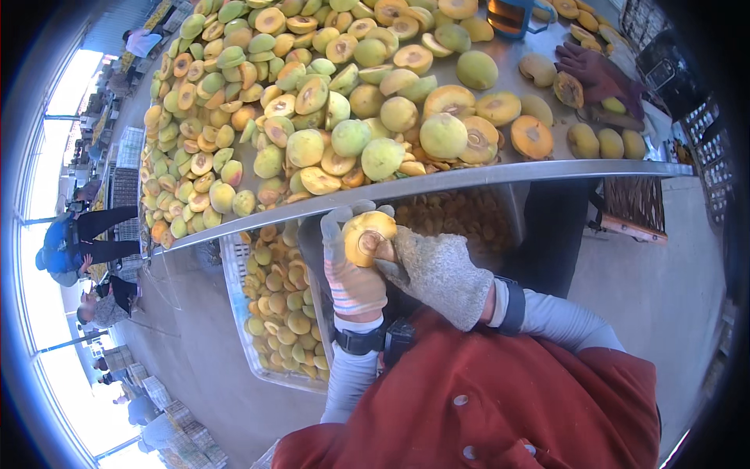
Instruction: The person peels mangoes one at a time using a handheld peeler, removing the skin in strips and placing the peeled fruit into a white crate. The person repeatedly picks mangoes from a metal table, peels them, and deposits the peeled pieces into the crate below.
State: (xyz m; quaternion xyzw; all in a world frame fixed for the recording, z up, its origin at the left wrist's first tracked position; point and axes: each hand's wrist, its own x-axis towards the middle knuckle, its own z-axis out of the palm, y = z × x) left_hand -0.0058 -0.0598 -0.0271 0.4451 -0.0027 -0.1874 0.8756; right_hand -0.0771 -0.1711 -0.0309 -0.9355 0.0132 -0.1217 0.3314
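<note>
My left hand [354,281], in a pale glove with striped knit at the wrist, holds a yellow peach half [364,230] just below the table edge. Its cut face is turned up, and a brown pit [370,241] shows in the middle. My right hand [448,272] wears a grey knitted glove and reaches in from the right. Its fingertips are bent against the fruit beside the pit. Whether a small tool sits in those fingers is hidden. Beyond both hands, halved and whole-looking peaches [304,146] lie heaped on the metal table.
The table's metal rim [457,176] runs across in front of me. Beneath it stands a white plastic crate [237,293] of peach halves. An amber-filled cup [508,17] and a dark red glove [603,76] lie at the far right. Other people [64,249] stand to the left.
</note>
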